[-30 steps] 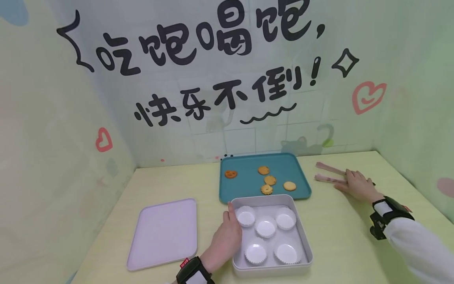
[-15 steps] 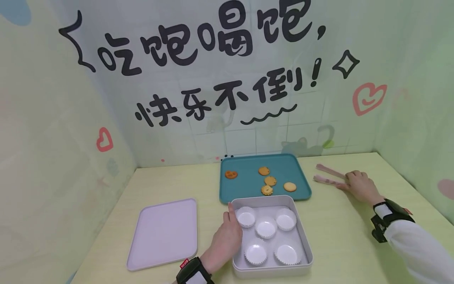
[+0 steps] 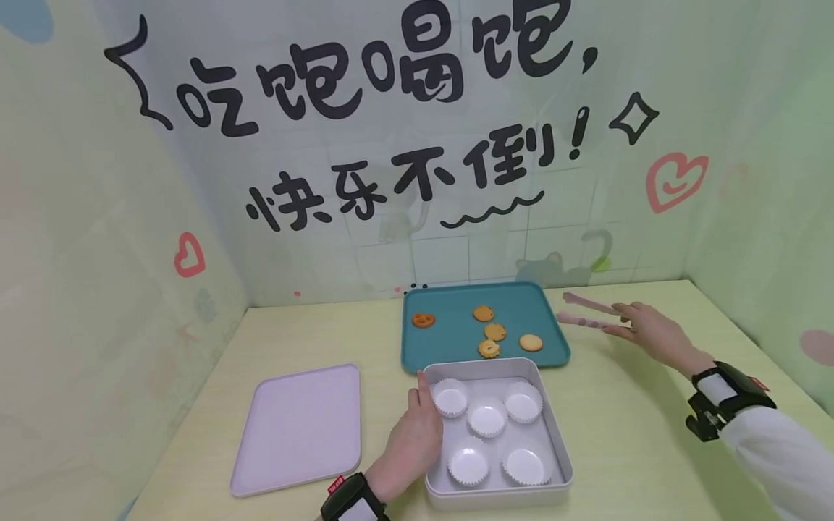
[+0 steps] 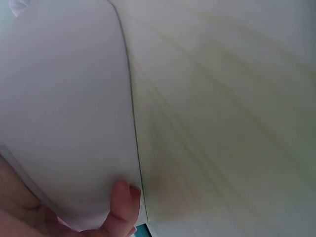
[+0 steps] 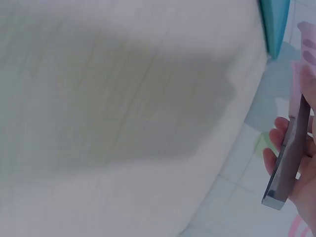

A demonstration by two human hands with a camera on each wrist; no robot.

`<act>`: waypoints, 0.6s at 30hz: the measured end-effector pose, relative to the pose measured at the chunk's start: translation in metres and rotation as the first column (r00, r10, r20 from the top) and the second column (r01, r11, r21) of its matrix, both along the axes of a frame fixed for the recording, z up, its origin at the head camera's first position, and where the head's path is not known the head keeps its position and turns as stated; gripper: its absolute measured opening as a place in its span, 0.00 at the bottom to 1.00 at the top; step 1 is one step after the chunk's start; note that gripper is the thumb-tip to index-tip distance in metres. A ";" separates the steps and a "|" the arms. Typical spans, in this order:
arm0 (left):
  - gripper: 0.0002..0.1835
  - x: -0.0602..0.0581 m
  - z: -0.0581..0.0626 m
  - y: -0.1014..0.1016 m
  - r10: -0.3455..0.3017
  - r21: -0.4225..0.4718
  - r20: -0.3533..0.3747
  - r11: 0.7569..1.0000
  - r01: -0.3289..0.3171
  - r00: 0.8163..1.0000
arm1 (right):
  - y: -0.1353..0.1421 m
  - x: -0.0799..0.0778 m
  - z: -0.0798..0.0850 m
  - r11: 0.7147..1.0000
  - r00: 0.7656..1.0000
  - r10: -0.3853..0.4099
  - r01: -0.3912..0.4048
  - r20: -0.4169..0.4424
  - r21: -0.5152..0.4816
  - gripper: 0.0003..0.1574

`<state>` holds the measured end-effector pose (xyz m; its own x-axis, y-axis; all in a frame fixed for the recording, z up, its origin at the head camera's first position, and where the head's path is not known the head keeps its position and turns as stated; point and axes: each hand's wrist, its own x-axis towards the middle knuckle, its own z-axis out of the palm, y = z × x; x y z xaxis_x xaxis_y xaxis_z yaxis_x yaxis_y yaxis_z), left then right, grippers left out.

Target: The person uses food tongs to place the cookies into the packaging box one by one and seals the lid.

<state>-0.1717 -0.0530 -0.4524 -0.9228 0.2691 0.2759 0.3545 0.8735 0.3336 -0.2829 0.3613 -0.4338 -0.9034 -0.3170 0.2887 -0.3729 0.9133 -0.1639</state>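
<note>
My left hand (image 3: 413,434) holds the left wall of a white square box (image 3: 498,498). In the left wrist view, bent fingertips (image 4: 123,202) press on the box's outer wall (image 4: 69,98); the thumb is hidden. Several white fluted paper cups (image 3: 487,420) stand inside the box, with nothing in them. Off to the right, my right hand (image 3: 654,336) grips a pair of tongs (image 3: 586,322), pink at the arms and metal at the hinge end (image 5: 284,177). The tongs' two arms are spread, their tips beside the right edge of a teal tray (image 3: 449,351).
On the teal tray lie a pretzel (image 3: 423,320) and several cookies, among them a plain oval one (image 3: 531,343) and a scalloped one (image 3: 489,349). A lilac flat lid or tray (image 3: 300,430) lies left of the box. A printed backdrop (image 3: 391,260) rises behind the table.
My right hand has moved the tongs to the left, towards the teal tray, and their tips now sit next to its edge. The left hand and box have stayed put.
</note>
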 end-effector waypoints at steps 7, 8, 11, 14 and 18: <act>0.31 0.000 -0.001 -0.002 0.006 0.043 0.027 0.999 -0.007 1.000 | -0.030 0.003 0.020 0.980 0.984 0.179 -0.180 0.020 0.083 0.25; 0.31 0.000 -0.001 -0.002 0.005 0.042 0.028 0.999 -0.006 1.000 | -0.034 0.003 0.021 0.975 0.980 0.199 -0.200 0.018 0.092 0.24; 0.31 -0.001 0.000 -0.003 -0.003 0.028 0.027 1.000 0.003 1.000 | -0.043 0.003 0.022 0.960 0.967 0.255 -0.252 -0.013 0.122 0.24; 0.31 -0.001 0.000 -0.003 -0.011 0.010 0.017 1.000 0.011 1.000 | -0.046 0.000 0.018 0.945 0.949 0.309 -0.300 -0.056 0.134 0.25; 0.31 0.000 0.001 -0.003 -0.007 0.006 0.021 1.000 0.007 1.000 | -0.050 -0.001 0.019 0.938 0.944 0.325 -0.314 -0.057 0.147 0.23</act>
<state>-0.1719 -0.0556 -0.4518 -0.9266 0.2739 0.2578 0.3532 0.8692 0.3460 -0.2834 0.3112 -0.4150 -0.7243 -0.6254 0.2902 -0.6551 0.7555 -0.0067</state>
